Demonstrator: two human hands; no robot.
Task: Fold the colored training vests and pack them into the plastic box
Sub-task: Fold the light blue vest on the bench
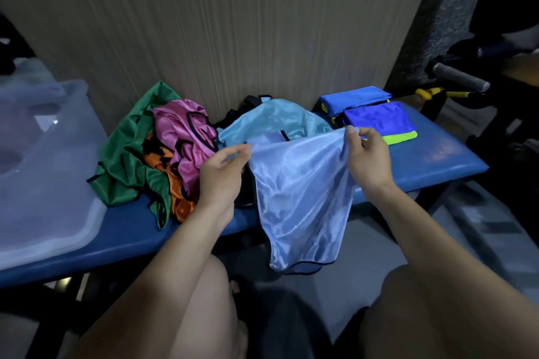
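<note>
The step in hand looks like the start of a fold: a pale blue vest [297, 192] is held up by its top edge and hangs down over the front edge of the blue tabletop [437, 160], its black-trimmed hem loose below. The left hand [223, 173] pinches the vest's upper left corner between thumb and fingertips; the right hand [368, 159] pinches the upper right corner the same way, so the cloth is stretched between them and sags in the middle.

Taking the held vest as the landmark: just behind it lies another light blue vest [274, 119], crumpled against the wall. To its left sits an unfolded heap, with a pink vest [186, 137] on top, an orange vest [172, 183] under that, and a green vest [125, 160] spread widest. To its right, behind the right hand, rest two folded piles [376, 118] in dark blue with yellow-green edges. Far to its left stands the clear plastic box [43, 160], and nothing can be made out inside it.

So I judge the task to be partly done: some vests folded, none plainly packed. The next move calls for laying the held vest flat on the bare tabletop, or bringing the two corners together, keeping the slippery cloth taut so the edges meet squarely before it joins the folded piles
</note>
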